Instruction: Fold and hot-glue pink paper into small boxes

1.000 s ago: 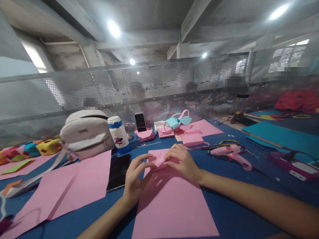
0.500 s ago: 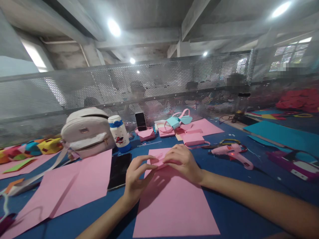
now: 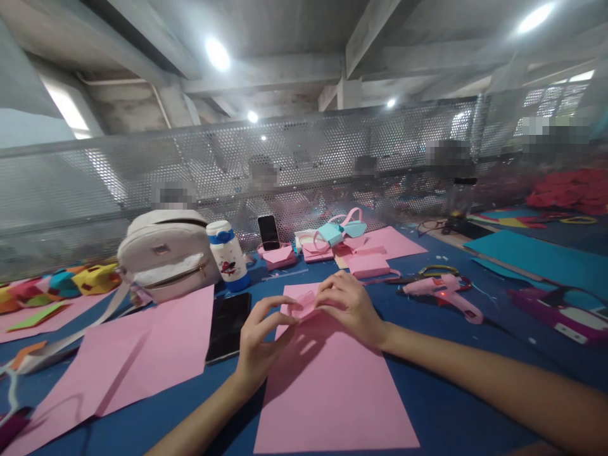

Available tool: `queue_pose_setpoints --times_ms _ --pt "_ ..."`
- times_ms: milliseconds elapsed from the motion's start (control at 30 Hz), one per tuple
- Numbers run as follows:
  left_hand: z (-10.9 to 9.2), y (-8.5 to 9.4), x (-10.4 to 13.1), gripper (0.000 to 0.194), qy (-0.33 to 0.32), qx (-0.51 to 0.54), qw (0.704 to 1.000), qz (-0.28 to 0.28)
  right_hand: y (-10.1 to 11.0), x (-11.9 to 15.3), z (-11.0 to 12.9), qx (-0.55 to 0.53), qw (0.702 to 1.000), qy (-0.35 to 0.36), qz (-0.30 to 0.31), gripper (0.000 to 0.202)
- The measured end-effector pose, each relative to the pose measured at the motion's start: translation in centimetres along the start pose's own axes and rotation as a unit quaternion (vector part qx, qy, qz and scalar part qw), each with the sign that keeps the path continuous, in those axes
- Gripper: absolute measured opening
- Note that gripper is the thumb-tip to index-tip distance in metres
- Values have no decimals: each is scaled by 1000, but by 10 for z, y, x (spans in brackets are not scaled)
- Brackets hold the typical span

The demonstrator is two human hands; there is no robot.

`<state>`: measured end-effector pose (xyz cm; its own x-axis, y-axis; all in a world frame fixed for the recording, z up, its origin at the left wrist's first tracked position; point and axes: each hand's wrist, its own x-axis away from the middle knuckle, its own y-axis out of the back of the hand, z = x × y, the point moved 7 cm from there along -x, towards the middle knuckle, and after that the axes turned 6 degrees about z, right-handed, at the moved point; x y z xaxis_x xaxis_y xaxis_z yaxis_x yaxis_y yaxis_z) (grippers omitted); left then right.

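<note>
Between my hands is a small folded piece of pink paper (image 3: 305, 306), held just above the far end of a large pink sheet (image 3: 335, 392). My left hand (image 3: 263, 332) pinches its left end between thumb and fingers. On the other side, my right hand (image 3: 349, 307) is closed on its right end, fingers bent over the top. Part of the folded piece is hidden behind the fingers. Beyond my hands lie small pink paper bags (image 3: 278, 256) and a light-blue paper bag (image 3: 332, 234) with a pink strap.
To the right lie a pink glue gun (image 3: 439, 288) with a red light, scissors (image 3: 439, 271) and blue sheets (image 3: 541, 253). On the left are a black phone (image 3: 228, 329), a bottle (image 3: 228, 256), a white backpack (image 3: 166, 253) and a creased pink sheet (image 3: 137, 361). A perforated metal screen (image 3: 304, 164) stands behind.
My right hand's fingers have shifted slightly to the right along the folded paper, so a little more of it shows. My left hand stays almost where it was.
</note>
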<state>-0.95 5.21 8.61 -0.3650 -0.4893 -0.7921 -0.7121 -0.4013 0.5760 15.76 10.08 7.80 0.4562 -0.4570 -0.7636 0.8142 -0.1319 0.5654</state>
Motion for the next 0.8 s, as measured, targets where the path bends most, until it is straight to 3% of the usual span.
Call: queue_pose_setpoints --times_ms 433,667,800 --pt "-3 -9 1 15 -9 33 999 2 -6 2 16 35 996 71 39 12" --pt "16 -21 8 35 51 57 996 43 -7 1 20 38 995 83 49 17" --pt "24 -24 13 32 75 60 994 54 -5 1 18 31 995 87 40 16"
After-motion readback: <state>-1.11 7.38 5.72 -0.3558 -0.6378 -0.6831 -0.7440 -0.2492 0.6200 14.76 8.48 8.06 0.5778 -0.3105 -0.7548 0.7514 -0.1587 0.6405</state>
